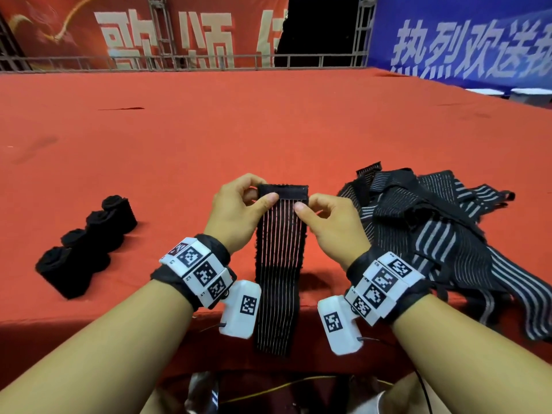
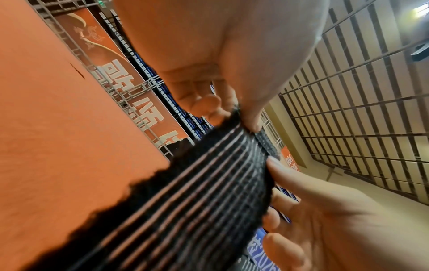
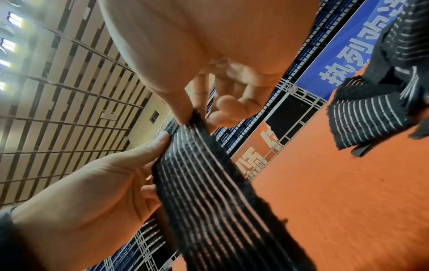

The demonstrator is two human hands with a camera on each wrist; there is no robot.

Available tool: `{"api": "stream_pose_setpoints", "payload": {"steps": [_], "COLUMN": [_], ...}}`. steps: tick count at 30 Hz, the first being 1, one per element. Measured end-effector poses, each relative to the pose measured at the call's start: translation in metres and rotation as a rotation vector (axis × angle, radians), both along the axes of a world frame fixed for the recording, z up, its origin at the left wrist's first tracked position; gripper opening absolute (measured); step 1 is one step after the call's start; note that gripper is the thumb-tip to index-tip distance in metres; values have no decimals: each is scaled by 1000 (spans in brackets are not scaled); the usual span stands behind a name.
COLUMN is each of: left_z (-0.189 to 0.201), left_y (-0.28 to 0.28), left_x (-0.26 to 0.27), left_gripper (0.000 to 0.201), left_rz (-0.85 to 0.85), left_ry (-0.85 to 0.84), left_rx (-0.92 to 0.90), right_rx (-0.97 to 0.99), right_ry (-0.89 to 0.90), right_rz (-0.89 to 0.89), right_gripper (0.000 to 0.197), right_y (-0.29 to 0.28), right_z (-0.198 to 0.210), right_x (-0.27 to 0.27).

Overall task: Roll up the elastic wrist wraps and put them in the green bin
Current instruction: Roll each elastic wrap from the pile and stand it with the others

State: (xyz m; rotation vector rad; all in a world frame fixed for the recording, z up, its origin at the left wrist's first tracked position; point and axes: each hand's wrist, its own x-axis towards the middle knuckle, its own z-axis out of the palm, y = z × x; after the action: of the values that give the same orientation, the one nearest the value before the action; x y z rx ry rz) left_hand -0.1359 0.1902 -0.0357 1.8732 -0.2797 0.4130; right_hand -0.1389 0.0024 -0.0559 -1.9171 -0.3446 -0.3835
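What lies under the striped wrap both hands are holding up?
Under the wrap pinched by the left hand and right hand lies red tablecloth; what it covers directly is hidden.

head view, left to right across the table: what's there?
rolled wraps → left hand → held wrap → right hand → pile of unrolled wraps. Both hands pinch the held wrap's top end, and its lower end hangs over the table's near edge.
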Motion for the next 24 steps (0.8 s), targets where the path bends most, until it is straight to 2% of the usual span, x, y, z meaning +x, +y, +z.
{"api": "stream_pose_setpoints", "payload": {"steps": [3,7,13,20,24], "left_z": [-10,-17,-18,-39,-55], "left_y": [5,8,3,2,1], "left_x": [14,35,69,126,156], "left_gripper": [12,11,8,12,13], "left_rz": [88,162,75,61,33], "left_ry": [-7,22,160,308,393], "left_rx": [66,25,-98,-176,-178], "right_rx": [-61,-52,22,-55,-60], "right_ry": [8,79,221,371,471], "right_rz": [-66,-87,-56,-47,-62], "right_gripper": [34,28,24,15,19], "right_y": [1,7,18,20,22], "right_z": [-6,-8,-10,-22,-38], "right_x": [12,33,76,127,157]}}
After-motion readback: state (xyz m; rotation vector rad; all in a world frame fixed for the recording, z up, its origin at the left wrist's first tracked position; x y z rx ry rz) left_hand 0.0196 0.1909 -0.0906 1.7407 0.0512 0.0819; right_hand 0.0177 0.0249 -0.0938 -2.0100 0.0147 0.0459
